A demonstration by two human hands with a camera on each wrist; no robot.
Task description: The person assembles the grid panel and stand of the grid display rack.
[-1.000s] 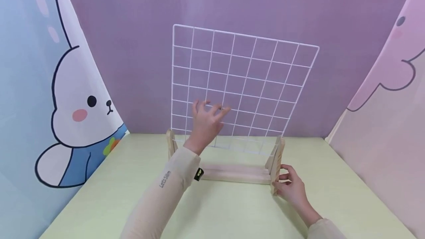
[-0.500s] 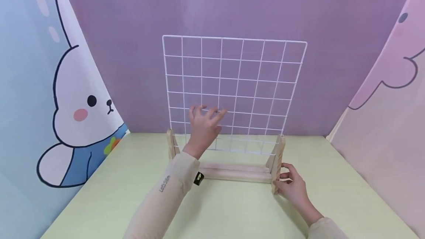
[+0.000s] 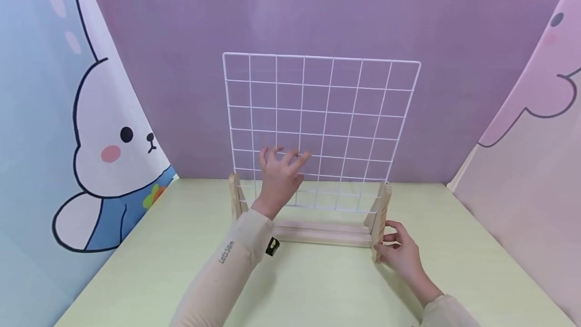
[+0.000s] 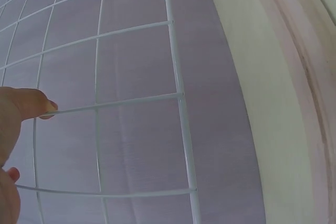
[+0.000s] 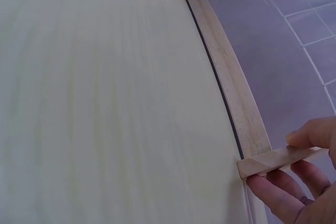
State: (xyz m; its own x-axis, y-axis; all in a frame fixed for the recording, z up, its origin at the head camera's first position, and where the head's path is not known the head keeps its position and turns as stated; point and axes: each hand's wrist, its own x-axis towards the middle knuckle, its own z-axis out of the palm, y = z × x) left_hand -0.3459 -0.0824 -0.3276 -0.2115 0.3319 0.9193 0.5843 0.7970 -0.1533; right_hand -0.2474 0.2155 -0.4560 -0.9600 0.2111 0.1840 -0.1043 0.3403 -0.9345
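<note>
On the green table (image 3: 317, 286), the light, springy grid (image 3: 320, 125) is best taken by its stiff rim; the left hand (image 3: 279, 178) touches it with spread fingers, while the right hand (image 3: 401, 254) pinches the stand (image 3: 379, 221).

You're wearing snug, pale beige sleeves reaching down to both wrists. The left sleeve (image 3: 231, 261) is showing small grey lettering along the forearm. A small black tag (image 3: 271, 247) is sticking out near that cuff.
</note>
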